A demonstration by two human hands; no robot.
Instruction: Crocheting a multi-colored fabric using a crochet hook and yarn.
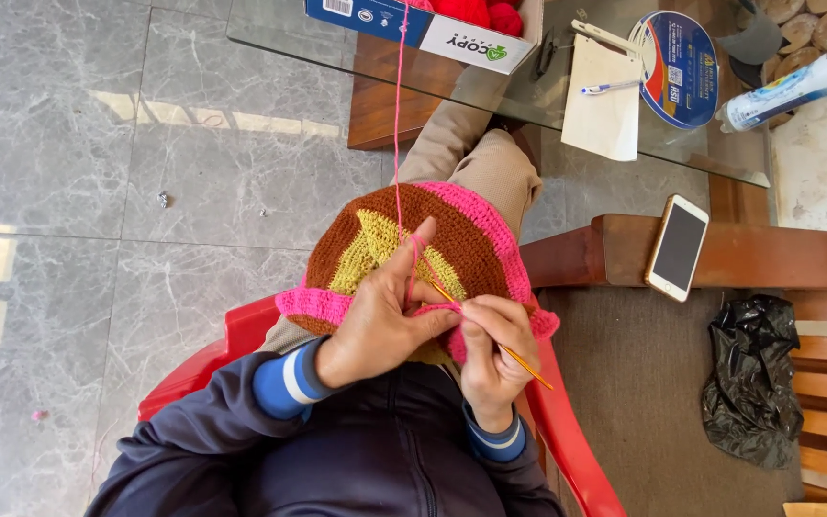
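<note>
Fingers of the right hand [495,349] curl tight around a thin orange crochet hook [490,337], whose shaft slants from the pink edge of the work down past the knuckles toward the right. Those of the left hand [380,321] pinch the crocheted piece [437,244] from above, the index finger raised with a strand of pink yarn [398,115] running over its tip, so both hands are closed on what they hold. That crocheted piece is a rounded, hat-like shape in brown with yellow-green wedges and a bright pink border, and it rests on the person's lap just in front of the hands, over beige trousers [476,153]. From the raised finger the yarn rises straight up the view to a blue and white cardboard box [423,27] on a glass table [567,105], where red balls of yarn [480,11] sit inside it. On the same glass top lie a white paper with a blue pen [610,88], a round blue printed fan [680,72] and a plastic bottle [796,88] on its side. A red plastic chair [567,431] holds the person, who wears a dark jacket with blue and white cuffs. To the right, a white phone [678,247] lies face up on a wooden armrest [768,257], and a crumpled black plastic bag [753,378] sits on the brown seat beside it. Grey marble floor tiles [98,239] fill the left of the view.
</note>
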